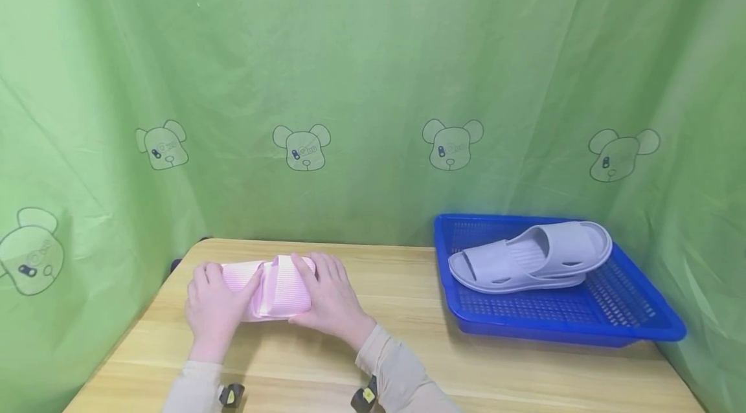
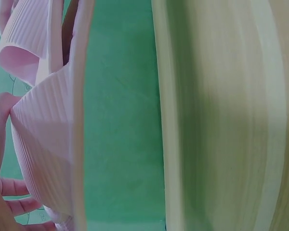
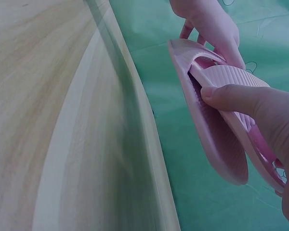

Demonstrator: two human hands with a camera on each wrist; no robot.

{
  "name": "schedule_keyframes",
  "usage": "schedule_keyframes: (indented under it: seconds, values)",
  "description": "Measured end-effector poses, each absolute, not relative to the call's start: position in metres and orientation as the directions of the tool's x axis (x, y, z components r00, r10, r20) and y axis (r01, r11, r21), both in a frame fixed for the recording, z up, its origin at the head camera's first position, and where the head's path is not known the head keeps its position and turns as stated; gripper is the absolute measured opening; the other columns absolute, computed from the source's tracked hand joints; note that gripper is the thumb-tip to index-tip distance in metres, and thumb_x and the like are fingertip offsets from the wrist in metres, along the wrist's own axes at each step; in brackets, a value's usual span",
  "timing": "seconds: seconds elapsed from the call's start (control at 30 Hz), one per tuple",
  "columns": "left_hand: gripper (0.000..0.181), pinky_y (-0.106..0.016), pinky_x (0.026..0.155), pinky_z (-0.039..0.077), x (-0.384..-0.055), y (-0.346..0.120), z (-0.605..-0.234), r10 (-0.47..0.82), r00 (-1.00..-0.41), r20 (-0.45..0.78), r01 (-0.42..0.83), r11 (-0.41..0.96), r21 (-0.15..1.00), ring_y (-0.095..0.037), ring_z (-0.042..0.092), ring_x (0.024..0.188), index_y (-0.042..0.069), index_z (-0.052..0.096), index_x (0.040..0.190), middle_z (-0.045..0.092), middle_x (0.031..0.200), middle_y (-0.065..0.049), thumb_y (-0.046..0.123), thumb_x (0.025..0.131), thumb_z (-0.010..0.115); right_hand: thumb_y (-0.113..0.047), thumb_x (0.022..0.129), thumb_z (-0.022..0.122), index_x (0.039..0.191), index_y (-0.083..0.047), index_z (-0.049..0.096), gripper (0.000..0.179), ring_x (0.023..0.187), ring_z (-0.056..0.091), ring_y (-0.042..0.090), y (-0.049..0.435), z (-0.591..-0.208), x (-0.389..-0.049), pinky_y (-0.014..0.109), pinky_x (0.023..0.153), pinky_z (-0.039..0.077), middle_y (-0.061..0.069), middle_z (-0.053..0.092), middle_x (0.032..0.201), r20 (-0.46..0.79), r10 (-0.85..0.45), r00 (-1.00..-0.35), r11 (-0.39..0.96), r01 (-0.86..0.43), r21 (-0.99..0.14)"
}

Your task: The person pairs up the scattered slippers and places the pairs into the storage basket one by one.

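Observation:
Two pink ribbed slippers are held together above the table, one partly tucked into the other. My left hand (image 1: pixel 212 306) grips the left end of the pair, around the lower slipper (image 2: pixel 48 139). At the right end, my right hand (image 1: pixel 337 301) holds the upper slipper (image 1: pixel 293 291), its thumb lying along the slipper's edge in the right wrist view. The lower slipper's sole faces the wooden table (image 2: pixel 226 120), with a gap of green showing between them in the left wrist view.
A blue plastic basket (image 1: pixel 460 319) stands on the table at the right. In it lies a pair of grey slippers (image 1: pixel 519 261), likewise overlapped. A green curtain (image 1: pixel 373 63) with bear-head prints hangs behind the table and along both sides.

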State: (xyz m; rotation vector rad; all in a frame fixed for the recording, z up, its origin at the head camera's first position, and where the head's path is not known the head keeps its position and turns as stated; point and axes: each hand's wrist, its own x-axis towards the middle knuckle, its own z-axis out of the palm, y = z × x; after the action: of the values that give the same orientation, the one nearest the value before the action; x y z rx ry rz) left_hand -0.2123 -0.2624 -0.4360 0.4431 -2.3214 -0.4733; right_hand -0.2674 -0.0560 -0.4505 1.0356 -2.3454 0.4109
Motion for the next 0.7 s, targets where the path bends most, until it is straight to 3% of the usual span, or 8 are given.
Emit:
schedule_keyframes:
  seconds: [0.7]
  values:
    - [0.082, -0.043, 0.063, 0.045, -0.2142, -0.2577, -0.4392, -0.459, -0.731, 0.505, -0.207, 0.854, 0.477, -0.036, 0.049, 0.088, -0.003, 0.046, 0.106, 0.049, 0.109, -0.019, 0.069, 0.074, 0.068, -0.063, 0.057, 0.084, 0.152, -0.017, 0.029, 0.119, 0.128, 0.043, 0.022, -0.0528, -0.4497, -0.2678, 0.047, 0.117, 0.032, 0.008, 0.045, 0.138, 0.573, -0.594, -0.564, 0.664, -0.746, -0.046]
